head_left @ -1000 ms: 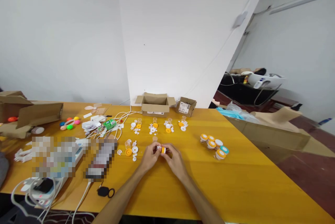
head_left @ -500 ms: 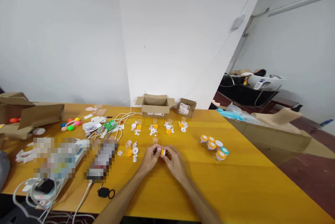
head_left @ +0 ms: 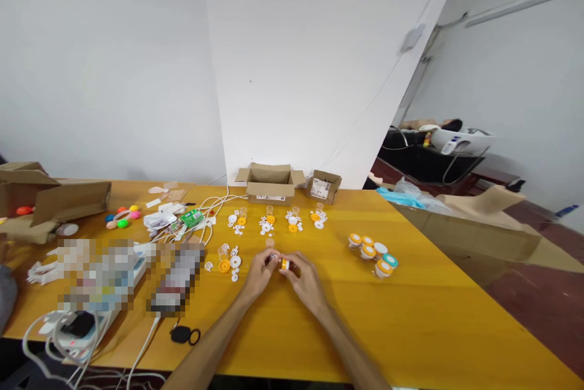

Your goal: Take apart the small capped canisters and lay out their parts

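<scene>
From where I stand, the left hand (head_left: pixel 259 274) and right hand (head_left: pixel 303 280) meet well in from the near edge of the wooden table (head_left: pixel 424 329). The left hand pinches a small white part (head_left: pixel 274 257), mostly hidden from me. The right hand grips an orange-and-white lid (head_left: pixel 285 264), just beside that part; I cannot tell whether the pieces touch. Beyond them, four clusters of small white and orange parts (head_left: pixel 271 219) make a row toward the far edge, where an open cardboard box (head_left: pixel 269 191) and a smaller box (head_left: pixel 323 188) stand side by side. A fifth cluster (head_left: pixel 224 266) sits near the left hand, so room is tighter on that side, with a phone (head_left: pixel 177 280), a black case (head_left: pixel 180 334) and white cables (head_left: pixel 149 331) toward the near left corner. Bare wood runs from the right hand to a group of jars (head_left: pixel 368 251) with orange, white and teal lids, and again from the jars to the slanting right edge. Another broad stretch lies between the right forearm (head_left: pixel 344 341) and the near right corner
</scene>
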A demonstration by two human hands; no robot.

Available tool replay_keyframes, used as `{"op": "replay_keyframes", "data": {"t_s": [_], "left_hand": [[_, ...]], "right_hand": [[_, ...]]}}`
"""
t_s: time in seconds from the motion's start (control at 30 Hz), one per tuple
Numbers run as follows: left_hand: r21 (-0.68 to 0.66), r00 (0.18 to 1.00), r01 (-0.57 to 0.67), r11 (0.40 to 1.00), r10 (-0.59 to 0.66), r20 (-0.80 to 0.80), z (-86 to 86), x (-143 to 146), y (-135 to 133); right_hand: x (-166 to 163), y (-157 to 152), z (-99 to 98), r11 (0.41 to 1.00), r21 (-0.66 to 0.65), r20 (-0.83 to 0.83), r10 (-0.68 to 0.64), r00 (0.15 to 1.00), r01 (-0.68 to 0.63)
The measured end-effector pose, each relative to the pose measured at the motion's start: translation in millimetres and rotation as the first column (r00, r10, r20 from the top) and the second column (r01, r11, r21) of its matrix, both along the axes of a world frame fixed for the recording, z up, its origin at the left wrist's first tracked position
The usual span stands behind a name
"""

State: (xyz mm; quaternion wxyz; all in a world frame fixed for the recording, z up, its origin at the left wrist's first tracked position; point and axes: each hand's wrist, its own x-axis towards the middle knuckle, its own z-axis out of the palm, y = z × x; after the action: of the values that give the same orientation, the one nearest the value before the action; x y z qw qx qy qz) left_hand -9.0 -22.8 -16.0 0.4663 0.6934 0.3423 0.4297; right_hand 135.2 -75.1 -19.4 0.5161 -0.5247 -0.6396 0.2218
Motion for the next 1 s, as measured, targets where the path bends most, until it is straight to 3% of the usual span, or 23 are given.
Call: {"op": "replay_keyframes", "data": {"t_s": [0.17, 0.33, 0.57, 0.77, 1.0], "left_hand": [[0.037, 0.997, -0.07, 0.997, 0.071, -0.014, 5.6, -2, -2], [0.02, 0.991, -0.125, 0.992, 0.124, 0.051, 7.8, -1, -3], [-0.012, 0.979, -0.149, 0.989, 0.149, 0.138, 7.5, -1, 0], [-0.048, 0.968, -0.176, 0.983, 0.182, 0.173, 5.8, 0, -2], [0.018, 0.984, -0.163, 0.986, 0.161, 0.081, 16.7, 1, -7]], "right_hand": [[5, 3, -6.5, 0.995, -0.084, -0.069, -0.054, 0.996, 0.048], [5, 6, -5.5, 0.984, -0.162, -0.25, 0.037, 0.967, -0.079], [1, 1, -1.1, 0.97, -0.198, -0.05, 0.135, 0.99, -0.143], [3, 1, -4.9, 0.964, -0.212, -0.005, 0.162, 0.987, -0.159], [7, 4, 1.5, 0.978, -0.151, -0.317, 0.088, 0.944, -0.142]]}}
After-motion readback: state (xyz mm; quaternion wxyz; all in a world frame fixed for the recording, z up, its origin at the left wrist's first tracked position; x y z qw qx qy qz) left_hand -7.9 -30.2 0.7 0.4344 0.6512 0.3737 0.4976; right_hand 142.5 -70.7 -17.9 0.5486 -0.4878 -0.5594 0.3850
